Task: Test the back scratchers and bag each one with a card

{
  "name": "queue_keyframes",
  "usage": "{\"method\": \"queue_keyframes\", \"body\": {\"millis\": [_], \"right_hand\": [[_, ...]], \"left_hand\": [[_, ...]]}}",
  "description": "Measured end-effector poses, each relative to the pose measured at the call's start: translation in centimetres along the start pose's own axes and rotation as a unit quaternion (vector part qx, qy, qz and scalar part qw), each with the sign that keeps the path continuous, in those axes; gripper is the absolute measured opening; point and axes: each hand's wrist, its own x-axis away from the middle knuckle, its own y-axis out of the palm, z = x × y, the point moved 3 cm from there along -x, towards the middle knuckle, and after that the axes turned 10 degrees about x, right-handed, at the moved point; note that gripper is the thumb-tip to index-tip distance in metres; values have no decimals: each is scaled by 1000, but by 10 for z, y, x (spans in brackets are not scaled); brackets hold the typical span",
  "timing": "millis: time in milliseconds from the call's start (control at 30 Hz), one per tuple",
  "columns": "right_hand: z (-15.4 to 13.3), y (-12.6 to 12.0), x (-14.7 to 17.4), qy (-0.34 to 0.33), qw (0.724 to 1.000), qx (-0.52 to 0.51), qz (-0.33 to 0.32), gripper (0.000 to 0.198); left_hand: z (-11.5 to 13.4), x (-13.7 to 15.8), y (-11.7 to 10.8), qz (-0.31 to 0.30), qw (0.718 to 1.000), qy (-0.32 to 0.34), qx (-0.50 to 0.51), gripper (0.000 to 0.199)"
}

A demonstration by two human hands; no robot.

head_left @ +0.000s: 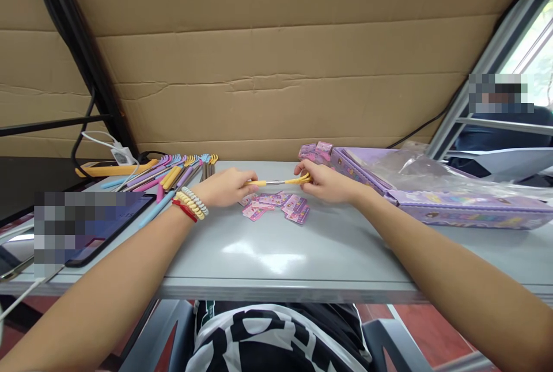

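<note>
Between my hands a yellow back scratcher (273, 182) with a metal shaft is held level, just above the table. My left hand (226, 186) is closed round one end, and bracelets circle that wrist. At the other end, the fingers of my right hand (323, 181) pinch the curved yellow head. Small pink-purple printed cards (297, 209) lie loosely spread below it on the grey table (268, 245). To the left of my left hand, a pile of similar back scratchers (173, 176) in yellow, blue, pink and purple lies with many curved heads pointing away.
A purple printed box (466, 211) with clear plastic on top occupies the right side. More pink cards (317, 152) lie by its far corner. At left are a tablet (116, 234), a white charger (123, 154) and cables. Cardboard (276, 55) walls the back; another person (505, 127) is at far right.
</note>
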Motion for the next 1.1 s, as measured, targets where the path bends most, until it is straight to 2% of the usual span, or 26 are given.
{"method": "queue_keyframes", "body": {"millis": [200,467,633,767,933,1000,1100], "right_hand": [[1,1,1,14,999,-30,-7,30],[-3,0,1,0,998,-67,-12,8],[-8,-2,3,23,995,-97,-22,5],[-6,-1,2,35,994,-106,-17,20],[4,1,-1,31,996,-68,58,51],[9,1,-2,53,995,-41,73,62],[14,-1,-3,104,991,24,78,70]], "left_hand": [[-3,-1,0,0,1000,-5,-3,42],[-3,0,2,-15,1000,-2,-8,44],[-3,-1,1,-18,1000,-6,-10,43],[-2,0,-2,-12,1000,-13,-10,42],[0,0,-5,7,999,-28,-33,46],[-2,-1,-8,34,996,-70,-53,47],[-9,-1,-15,97,978,-172,-72,49]]}}
